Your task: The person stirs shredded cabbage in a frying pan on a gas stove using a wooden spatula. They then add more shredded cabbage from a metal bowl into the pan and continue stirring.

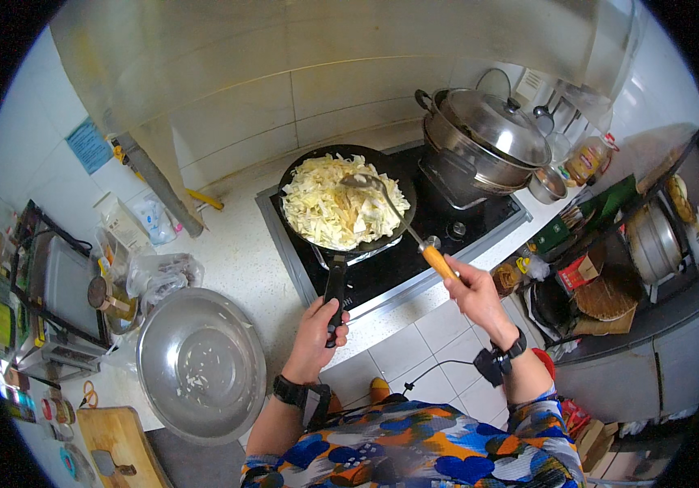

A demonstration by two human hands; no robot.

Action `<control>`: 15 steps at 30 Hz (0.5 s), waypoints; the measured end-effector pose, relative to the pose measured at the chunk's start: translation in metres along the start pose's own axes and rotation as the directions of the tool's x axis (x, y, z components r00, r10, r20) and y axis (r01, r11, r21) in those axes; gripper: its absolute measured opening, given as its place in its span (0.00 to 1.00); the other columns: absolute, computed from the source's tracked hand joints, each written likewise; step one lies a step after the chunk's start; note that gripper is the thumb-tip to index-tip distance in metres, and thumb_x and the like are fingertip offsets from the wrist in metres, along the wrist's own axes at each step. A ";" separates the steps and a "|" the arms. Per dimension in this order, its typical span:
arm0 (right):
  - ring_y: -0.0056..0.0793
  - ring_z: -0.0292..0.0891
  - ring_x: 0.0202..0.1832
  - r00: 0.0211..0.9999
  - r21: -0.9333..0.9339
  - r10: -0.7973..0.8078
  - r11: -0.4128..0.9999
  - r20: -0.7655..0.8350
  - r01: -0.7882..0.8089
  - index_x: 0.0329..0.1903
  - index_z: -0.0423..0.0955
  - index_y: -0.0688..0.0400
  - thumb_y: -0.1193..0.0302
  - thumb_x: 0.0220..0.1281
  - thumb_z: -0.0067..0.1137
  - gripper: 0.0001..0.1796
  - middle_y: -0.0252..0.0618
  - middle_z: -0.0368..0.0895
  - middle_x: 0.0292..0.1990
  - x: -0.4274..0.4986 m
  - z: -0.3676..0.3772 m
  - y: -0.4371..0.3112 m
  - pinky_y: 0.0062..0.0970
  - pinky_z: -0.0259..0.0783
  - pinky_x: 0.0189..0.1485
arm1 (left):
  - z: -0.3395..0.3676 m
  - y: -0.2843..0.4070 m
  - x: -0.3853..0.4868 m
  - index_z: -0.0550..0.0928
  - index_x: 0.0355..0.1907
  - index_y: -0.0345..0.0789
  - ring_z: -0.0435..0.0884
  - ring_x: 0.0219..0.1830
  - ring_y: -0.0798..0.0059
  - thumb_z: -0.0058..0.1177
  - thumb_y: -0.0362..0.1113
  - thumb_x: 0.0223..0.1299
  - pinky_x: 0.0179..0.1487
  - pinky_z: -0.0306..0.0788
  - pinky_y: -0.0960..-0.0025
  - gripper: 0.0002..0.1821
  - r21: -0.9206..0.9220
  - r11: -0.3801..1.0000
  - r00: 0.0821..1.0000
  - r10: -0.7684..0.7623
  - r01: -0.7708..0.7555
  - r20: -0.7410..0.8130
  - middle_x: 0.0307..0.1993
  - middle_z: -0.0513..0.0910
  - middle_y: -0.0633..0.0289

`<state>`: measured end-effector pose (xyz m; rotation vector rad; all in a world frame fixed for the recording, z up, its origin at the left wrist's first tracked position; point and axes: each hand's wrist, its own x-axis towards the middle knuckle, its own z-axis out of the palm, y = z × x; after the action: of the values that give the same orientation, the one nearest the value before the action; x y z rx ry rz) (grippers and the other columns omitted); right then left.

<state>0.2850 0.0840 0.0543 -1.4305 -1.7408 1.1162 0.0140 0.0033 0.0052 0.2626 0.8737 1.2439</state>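
My left hand point(318, 334) is closed around the black handle of a frying pan point(410, 210), which sits on the left burner of a black glass gas hob point(380, 277). Chopped cabbage point(331, 204) fills the pan in a heap. In my right hand point(477, 297) is the wooden handle of a metal cooking spoon or ladle point(407, 226); its head rests on the cabbage at the upper right of the heap. A large stainless steel bowl point(200, 402) with a few cabbage shreds stands on the counter, left of my left hand.
A lidded steamer pot point(483, 158) occupies the right burner, with a small metal bowl point(548, 185) and an oil bottle point(590, 160) beyond it. A cutting board point(121, 427) bearing a cleaver point(104, 462) lies at lower left. Plastic bags point(163, 274) and a jar are behind the steel bowl.
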 end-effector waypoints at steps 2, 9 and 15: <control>0.14 0.64 0.23 0.989 -0.183 -0.137 0.975 -0.060 0.124 0.64 0.68 0.59 0.74 0.65 0.55 0.24 0.27 0.73 0.25 0.029 0.004 0.005 0.18 0.64 0.26 | 0.000 0.000 0.000 0.68 0.41 0.37 0.69 0.19 0.81 0.43 0.37 0.70 0.18 0.62 0.78 0.06 -0.008 1.000 1.000 0.004 -0.004 0.005 0.28 0.74 0.61; 0.27 0.73 0.18 0.995 -0.028 0.092 0.995 -0.029 -0.093 0.58 0.71 0.63 0.69 0.64 0.53 0.21 0.44 0.79 0.25 0.120 0.026 0.003 0.27 0.69 0.21 | -0.001 -0.001 0.001 0.68 0.42 0.37 0.69 0.19 0.81 0.44 0.38 0.70 0.18 0.62 0.78 0.07 0.002 1.000 1.000 0.018 -0.018 0.013 0.28 0.74 0.62; 0.15 0.61 0.11 0.951 0.290 0.209 0.918 0.227 -0.271 0.61 0.68 0.64 0.72 0.67 0.49 0.21 0.29 0.69 0.17 0.097 0.021 -0.013 0.18 0.55 0.11 | -0.003 -0.002 0.001 0.68 0.41 0.39 0.68 0.20 0.82 0.45 0.39 0.70 0.19 0.61 0.79 0.07 0.024 0.999 0.999 0.023 -0.024 0.031 0.29 0.73 0.62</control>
<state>0.2394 0.1733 0.0516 -1.3940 -1.4452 1.6355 0.0135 0.0032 0.0016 0.3118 0.8620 1.2483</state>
